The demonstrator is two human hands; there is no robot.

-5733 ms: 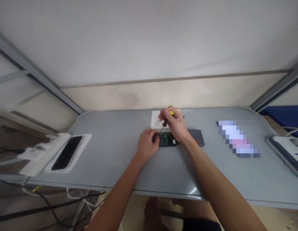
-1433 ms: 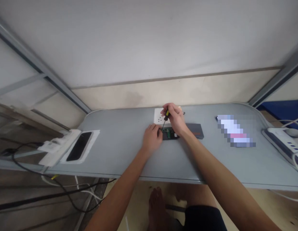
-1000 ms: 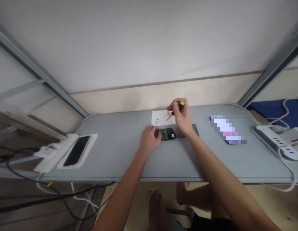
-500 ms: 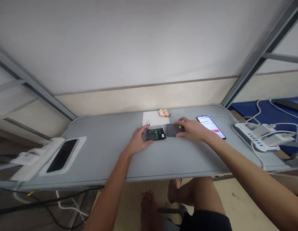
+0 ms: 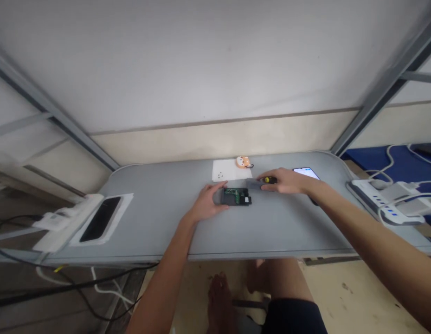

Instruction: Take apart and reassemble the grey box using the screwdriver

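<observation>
An opened dark case with a green circuit board (image 5: 237, 196) lies flat on the grey table. Around its left end is my left hand (image 5: 207, 203), thumb at the near edge and fingers at the far edge. My right hand (image 5: 284, 181) grips a flat grey cover (image 5: 254, 183), tilted up just behind the case's right end. A screwdriver (image 5: 270, 180) with a yellow and black handle is tucked in that same hand; its shaft is hidden. Beyond the case, several small dark screws (image 5: 220, 175) rest on a white sheet of paper (image 5: 229, 174).
An orange and white animal-faced case (image 5: 242, 162) sits on the paper's far edge. My right wrist partly covers a lit phone (image 5: 306, 173). A power strip (image 5: 375, 202) with cables stands at right. Another phone (image 5: 101, 219) and a white power strip (image 5: 67, 225) lie at left.
My right hand has lifted and tilted the grey cover, which lay flatter before. My left hand stays around the case. The whole view has shifted slightly.
</observation>
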